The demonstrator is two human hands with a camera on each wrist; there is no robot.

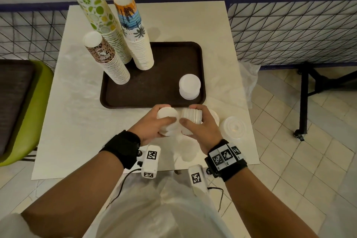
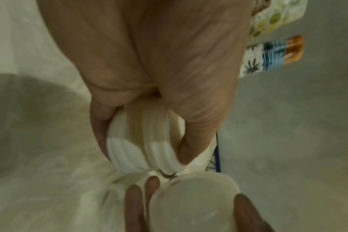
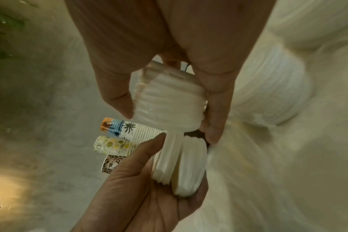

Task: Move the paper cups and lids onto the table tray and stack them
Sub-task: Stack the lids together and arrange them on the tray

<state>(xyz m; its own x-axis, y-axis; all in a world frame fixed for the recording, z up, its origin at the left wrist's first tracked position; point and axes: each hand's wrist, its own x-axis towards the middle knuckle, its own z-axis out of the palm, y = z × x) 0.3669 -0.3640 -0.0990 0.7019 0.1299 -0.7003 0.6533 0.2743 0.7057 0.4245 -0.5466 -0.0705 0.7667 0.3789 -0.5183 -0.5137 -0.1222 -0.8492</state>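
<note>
Three cup stacks [image 1: 123,44] and one lid pile [image 1: 189,87] sat on the tray [image 1: 154,94] beyond the fingers; left hand [image 1: 154,125] and right hand [image 1: 201,127] each gripped lid bundles [image 1: 191,116], more lids [image 1: 232,126] left beside.

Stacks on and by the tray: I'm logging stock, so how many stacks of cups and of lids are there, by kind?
Cup stacks on the tray: 3 (lime, palm, leopard).
Lid stacks on the tray: 1.
Lid stacks held: 2, left hand, right hand.
Clear lid stacks on the table: 1.
Total: 7.

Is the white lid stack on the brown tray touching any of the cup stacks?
No, the lid stack stands alone at the tray's right side, apart from the cup stacks.
</note>
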